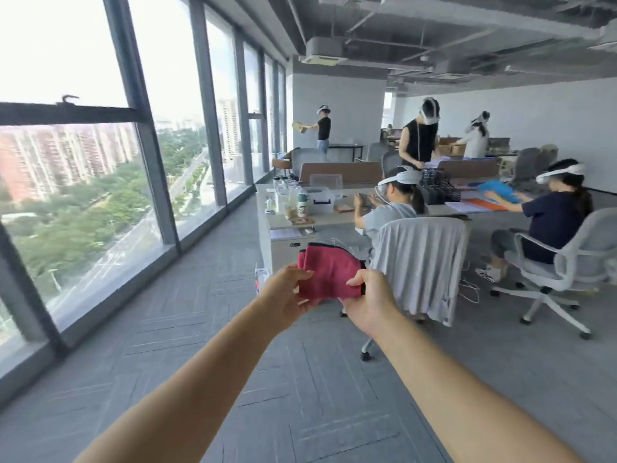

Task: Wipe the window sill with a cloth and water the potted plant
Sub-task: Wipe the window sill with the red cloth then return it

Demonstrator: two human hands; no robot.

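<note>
Cloth in hand: a folded magenta fabric cloth with a dark trimmed edge point(329, 273) is held out at arm's length in front of you, above the grey carpeted floor point(207, 329) and in mid-air, touching no surface. Your left hand point(287, 295) pinches its lower left corner between thumb and fingers, while your right hand point(369, 302) grips the lower right edge, thumb on top of the fabric; both hands are closed on the cloth, bare forearms stretched forward.

To your left, tall floor-to-ceiling glass windows with dark metal frames point(147, 135) run down the room, and a low grey window sill point(200, 233) lies along their base, well apart from the cloth. Just beyond the cloth stands a long pale counter point(283, 222) carrying bottles and a clear plastic storage box point(322, 198). A grey chair draped with a pale cloth cover point(422, 262) sits at its right, with a seated person wearing a white headset point(394, 208) in it. Another seated person in a dark shirt point(554, 218) occupies a white swivel chair point(567, 272) farther right. Three more people stand at the far end of the office.
</note>
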